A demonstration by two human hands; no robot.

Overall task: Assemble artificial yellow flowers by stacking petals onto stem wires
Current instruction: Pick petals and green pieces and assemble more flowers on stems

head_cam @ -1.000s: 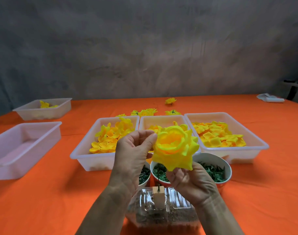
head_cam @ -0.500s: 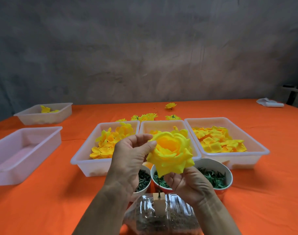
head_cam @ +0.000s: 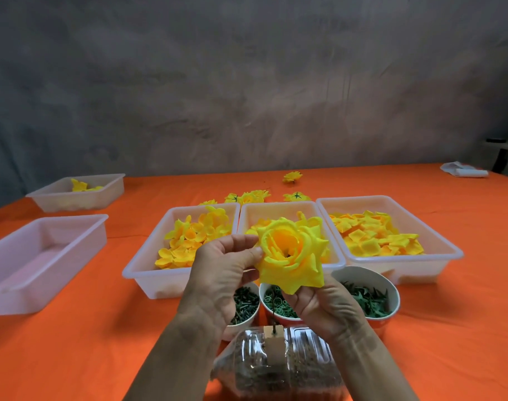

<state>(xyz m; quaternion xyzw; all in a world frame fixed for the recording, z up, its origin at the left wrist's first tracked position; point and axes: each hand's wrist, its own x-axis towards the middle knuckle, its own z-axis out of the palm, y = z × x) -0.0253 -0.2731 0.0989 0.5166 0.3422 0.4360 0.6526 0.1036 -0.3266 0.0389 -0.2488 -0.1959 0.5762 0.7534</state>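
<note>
We see the yellow flower [head_cam: 293, 254] held up between both hands, above the bowls. Left hand [head_cam: 221, 273] pinches its petal edge with thumb and fingers; right hand [head_cam: 323, 308] grips it from underneath, fingers curled

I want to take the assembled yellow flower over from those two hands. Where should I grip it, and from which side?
Probably from underneath, at the base behind the petals. The assembled yellow fabric flower faces up toward the camera with its soft, curled petals spread wide, so a grip from above or the rim would likely crush them. The right hand already supports it from below; the left hand pinches its left edge.
</note>
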